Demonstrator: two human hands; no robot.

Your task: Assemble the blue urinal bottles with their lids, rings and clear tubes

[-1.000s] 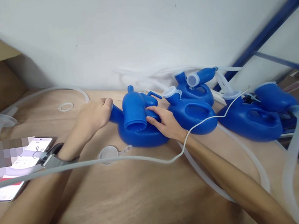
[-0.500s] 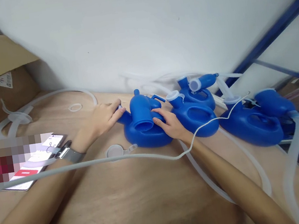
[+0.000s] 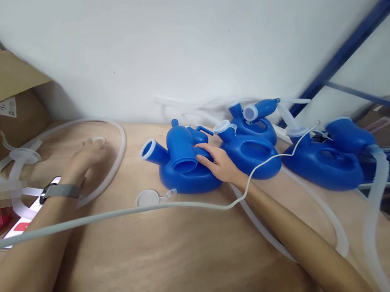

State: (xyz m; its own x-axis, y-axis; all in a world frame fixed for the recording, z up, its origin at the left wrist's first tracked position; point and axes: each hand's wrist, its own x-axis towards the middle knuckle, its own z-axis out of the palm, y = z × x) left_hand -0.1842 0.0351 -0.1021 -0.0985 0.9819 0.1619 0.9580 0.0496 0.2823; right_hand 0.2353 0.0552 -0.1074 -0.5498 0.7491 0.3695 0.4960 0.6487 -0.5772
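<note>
My right hand (image 3: 221,162) is closed on the handle side of a blue plastic urinal bottle (image 3: 199,179), which rests on the table. Its slanted neck (image 3: 155,152) points left, open, with a white ring around the rim. A blue funnel-shaped adapter (image 3: 179,143) leans on this bottle, wide mouth toward me and narrow nozzle up. Farther left, my left hand (image 3: 91,156) has its fingers curled at a small white ring (image 3: 99,139) on the table; motion blurs the fingers slightly. A translucent round cap with a strap (image 3: 147,198) lies in front of the bottle.
More blue urinal bottles (image 3: 254,157) stand at the right, some with caps, adapters and translucent hoses (image 3: 371,227). One hose (image 3: 121,137) loops around my left hand. A white cable (image 3: 189,206) crosses the foreground. A cardboard box (image 3: 7,129) and a phone (image 3: 21,226) are at left.
My left hand has left the bottle's neck and moved left to the small white ring. The neck's rim with its white ring now shows. My right hand stays on the bottle.
</note>
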